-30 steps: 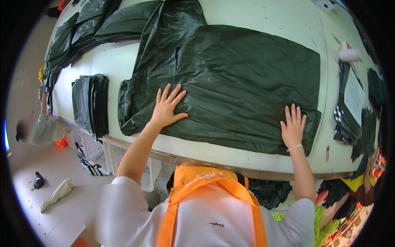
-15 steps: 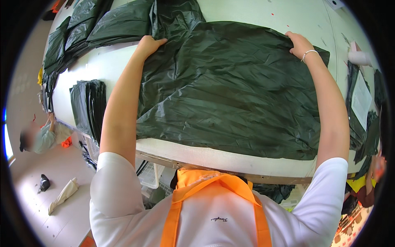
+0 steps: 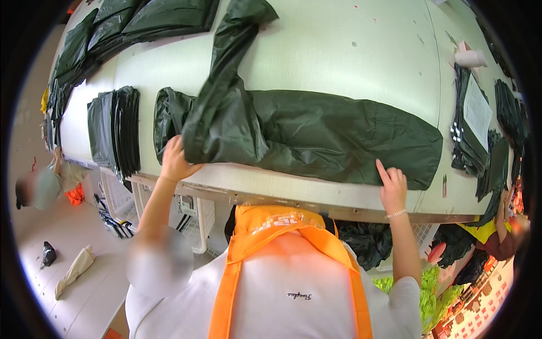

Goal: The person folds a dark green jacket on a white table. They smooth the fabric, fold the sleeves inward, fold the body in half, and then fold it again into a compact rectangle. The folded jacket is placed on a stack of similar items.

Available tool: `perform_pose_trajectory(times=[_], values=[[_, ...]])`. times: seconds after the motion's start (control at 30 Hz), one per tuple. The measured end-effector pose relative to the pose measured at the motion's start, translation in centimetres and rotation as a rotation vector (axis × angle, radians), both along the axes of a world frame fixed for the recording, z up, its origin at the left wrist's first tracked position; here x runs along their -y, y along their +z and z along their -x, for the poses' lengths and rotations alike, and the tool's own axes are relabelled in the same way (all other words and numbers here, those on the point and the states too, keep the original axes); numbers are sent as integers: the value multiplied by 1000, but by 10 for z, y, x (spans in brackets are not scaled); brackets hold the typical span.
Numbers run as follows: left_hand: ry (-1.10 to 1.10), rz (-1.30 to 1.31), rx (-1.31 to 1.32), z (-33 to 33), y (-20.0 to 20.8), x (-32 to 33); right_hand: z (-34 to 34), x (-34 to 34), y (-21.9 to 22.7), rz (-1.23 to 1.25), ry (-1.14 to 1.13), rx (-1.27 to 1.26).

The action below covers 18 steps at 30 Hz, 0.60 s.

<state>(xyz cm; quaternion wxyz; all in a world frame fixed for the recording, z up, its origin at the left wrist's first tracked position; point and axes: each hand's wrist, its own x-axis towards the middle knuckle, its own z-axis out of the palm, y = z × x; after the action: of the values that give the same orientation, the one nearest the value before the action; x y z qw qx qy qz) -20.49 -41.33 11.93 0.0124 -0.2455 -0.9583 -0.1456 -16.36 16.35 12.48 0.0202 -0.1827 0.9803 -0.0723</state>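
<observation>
A dark green, shiny plastic-like garment (image 3: 339, 133), seemingly a raincoat, lies folded into a long strip along the near edge of the table (image 3: 339, 56). One sleeve (image 3: 228, 51) sticks out from its left part toward the far side. My left hand (image 3: 178, 161) has its fingers closed on the garment's near left edge, thumb pointing right. At the near right, my right hand (image 3: 392, 189) rests at the garment's lower edge. Its index finger is stretched onto the fabric while the other fingers are partly bent.
Stacks of folded dark green garments (image 3: 116, 127) lie to the left, with more (image 3: 164, 20) at the far left. On the right are a white roll (image 3: 470, 58), a paper sheet (image 3: 477, 113) and dark bundles. White crates (image 3: 203, 220) stand below the table. Other people work at both sides.
The garment, spread wide before, is now folded toward me into a narrower strip, its sleeve pointing away. Both my hands have come from its far edge to the near edge.
</observation>
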Motion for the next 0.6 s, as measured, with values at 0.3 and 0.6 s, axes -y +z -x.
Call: perform_pose_trajectory(times=[0.3, 0.6], values=[[371, -206, 380, -5, -29, 8, -14, -8, -26, -50, -161, 241], [424, -80, 361, -10, -17, -8, 184, 103, 30, 526, -66, 11]])
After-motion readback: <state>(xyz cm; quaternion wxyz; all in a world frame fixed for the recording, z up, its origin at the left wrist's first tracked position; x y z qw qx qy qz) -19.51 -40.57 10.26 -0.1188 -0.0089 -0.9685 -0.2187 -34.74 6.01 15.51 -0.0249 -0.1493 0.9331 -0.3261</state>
